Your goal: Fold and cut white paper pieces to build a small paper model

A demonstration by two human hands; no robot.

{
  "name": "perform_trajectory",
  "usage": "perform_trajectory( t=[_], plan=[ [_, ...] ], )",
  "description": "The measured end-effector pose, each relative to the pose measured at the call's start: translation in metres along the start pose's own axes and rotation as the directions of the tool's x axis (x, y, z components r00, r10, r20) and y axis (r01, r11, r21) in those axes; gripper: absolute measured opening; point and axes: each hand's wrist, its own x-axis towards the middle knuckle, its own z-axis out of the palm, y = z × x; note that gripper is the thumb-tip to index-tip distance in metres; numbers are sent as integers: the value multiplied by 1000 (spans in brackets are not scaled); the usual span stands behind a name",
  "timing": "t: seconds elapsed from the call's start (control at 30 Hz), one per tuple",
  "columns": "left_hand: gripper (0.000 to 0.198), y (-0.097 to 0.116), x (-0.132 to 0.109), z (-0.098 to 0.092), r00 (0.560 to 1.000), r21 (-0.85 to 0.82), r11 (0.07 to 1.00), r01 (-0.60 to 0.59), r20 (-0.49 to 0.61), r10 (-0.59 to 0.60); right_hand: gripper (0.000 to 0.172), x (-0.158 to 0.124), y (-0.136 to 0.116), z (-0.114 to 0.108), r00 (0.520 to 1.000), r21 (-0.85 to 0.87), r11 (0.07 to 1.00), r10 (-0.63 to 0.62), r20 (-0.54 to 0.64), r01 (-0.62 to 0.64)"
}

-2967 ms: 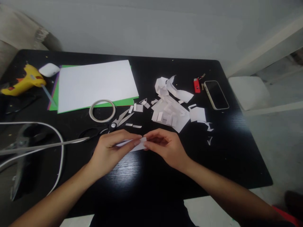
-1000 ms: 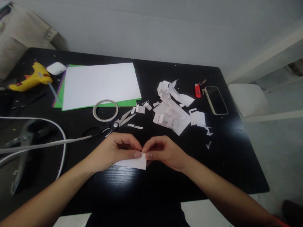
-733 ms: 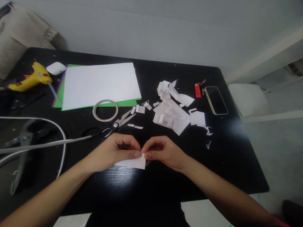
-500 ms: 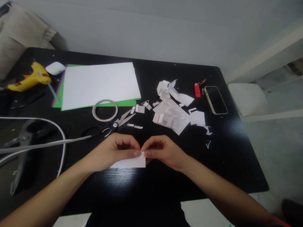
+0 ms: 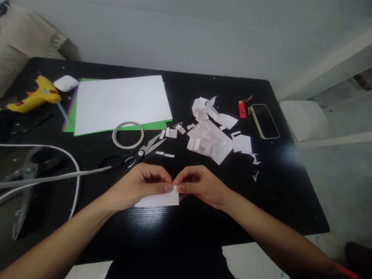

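Observation:
A small white piece of paper [image 5: 158,200] is held over the front part of the black table. My left hand [image 5: 142,186] pinches its upper edge between thumb and fingers. Right beside it, my right hand [image 5: 200,186] pinches the paper's upper right corner, and the two thumb tips nearly meet. The fingers behind the paper are partly hidden. Just beyond my left hand lie scissors [image 5: 141,152] with their blades apart, and a roll of tape [image 5: 128,146] rests behind them.
White paper scraps [image 5: 223,150] are heaped beyond my right hand. White and green sheets [image 5: 122,102] lie at the back left, near a yellow glue gun [image 5: 37,97]. A red lighter [image 5: 241,109] and a phone [image 5: 264,121] are at the right. White cables [image 5: 78,170] loop at the left.
Both hands keep their pinch on the paper, with hardly any movement. The whole view has shifted very slightly.

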Motion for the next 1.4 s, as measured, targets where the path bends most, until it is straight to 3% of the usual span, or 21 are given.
perform_trajectory(
  t=[0.5,0.77,1.03,1.4],
  plan=[
    [12,1,0,2,998,46,998,-44,-31,46,19,0,-2,0,1000,-62,998,8,-27,-10],
    [11,4,-2,2,997,32,998,-56,-54,58,18,-3,-11,-2,995,-110,990,-79,68,87],
    [10,3,-1,2,995,60,995,-77,-54,80,14,-2,-9,0,997,-175,981,-81,-11,78],
    [9,6,-4,2,993,127,986,-104,-45,111,16,-2,-6,-3,998,-170,983,-65,-1,64]
  ],
)
